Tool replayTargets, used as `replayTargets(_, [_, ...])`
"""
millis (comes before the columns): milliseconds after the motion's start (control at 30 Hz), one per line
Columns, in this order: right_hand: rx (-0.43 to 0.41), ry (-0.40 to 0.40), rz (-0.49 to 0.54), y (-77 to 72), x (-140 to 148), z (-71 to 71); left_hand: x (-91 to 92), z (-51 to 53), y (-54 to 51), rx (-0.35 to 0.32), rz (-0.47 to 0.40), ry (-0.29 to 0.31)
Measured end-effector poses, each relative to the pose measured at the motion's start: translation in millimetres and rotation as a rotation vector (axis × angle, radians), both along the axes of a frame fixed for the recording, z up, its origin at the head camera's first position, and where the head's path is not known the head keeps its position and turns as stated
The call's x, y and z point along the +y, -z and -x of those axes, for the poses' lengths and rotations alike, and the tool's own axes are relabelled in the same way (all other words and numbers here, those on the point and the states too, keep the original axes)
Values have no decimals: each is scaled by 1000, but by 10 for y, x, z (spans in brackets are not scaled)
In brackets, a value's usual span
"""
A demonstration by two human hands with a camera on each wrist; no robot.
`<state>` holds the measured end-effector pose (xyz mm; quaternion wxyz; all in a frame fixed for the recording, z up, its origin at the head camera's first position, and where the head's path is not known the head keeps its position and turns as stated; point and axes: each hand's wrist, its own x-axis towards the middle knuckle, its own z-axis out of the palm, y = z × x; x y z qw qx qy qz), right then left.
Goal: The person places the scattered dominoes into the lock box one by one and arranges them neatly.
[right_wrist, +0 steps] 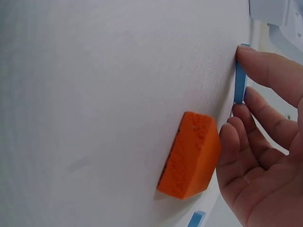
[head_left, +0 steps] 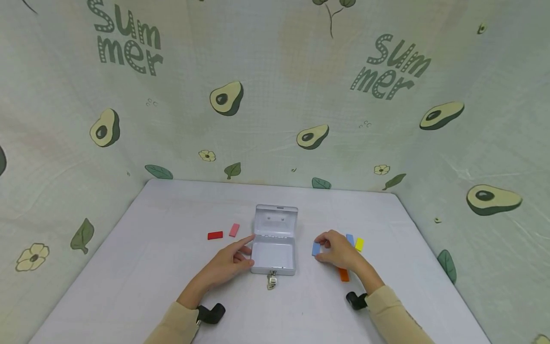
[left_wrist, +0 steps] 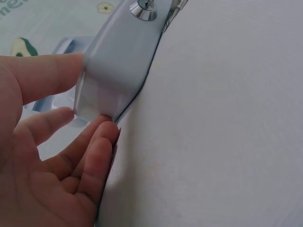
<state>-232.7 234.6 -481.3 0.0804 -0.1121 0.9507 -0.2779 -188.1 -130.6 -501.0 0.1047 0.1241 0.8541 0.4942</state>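
A small silver-grey cash box (head_left: 273, 255) stands with its lid (head_left: 276, 220) raised, and keys (head_left: 271, 281) hang from its front lock. My left hand (head_left: 229, 262) touches the box's left side. In the left wrist view, the thumb and fingertips rest against the box wall (left_wrist: 120, 56). Right of the box, my right hand (head_left: 339, 249) pinches a flat blue block (head_left: 316, 249) by its ends, thumb near and index finger far. The right wrist view shows this blue block (right_wrist: 240, 82) low at the white surface. Below the right hand lies an orange block (head_left: 344, 274).
Another blue block (head_left: 350, 239) and a yellow block (head_left: 359, 244) lie beyond the right hand. A red block (head_left: 215, 235) and a pink block (head_left: 234, 230) are left of the box. Patterned cloth (head_left: 266, 143) walls border the white table (head_left: 180, 205).
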Motion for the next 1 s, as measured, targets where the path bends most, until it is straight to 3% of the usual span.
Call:
replayTargets(600, [35, -15, 1, -28, -26, -31, -13, 22, 27, 10, 3, 27])
replayTargets(1000, [91, -89, 75, -271, -194, -94, -32, 21, 34, -9, -17, 36])
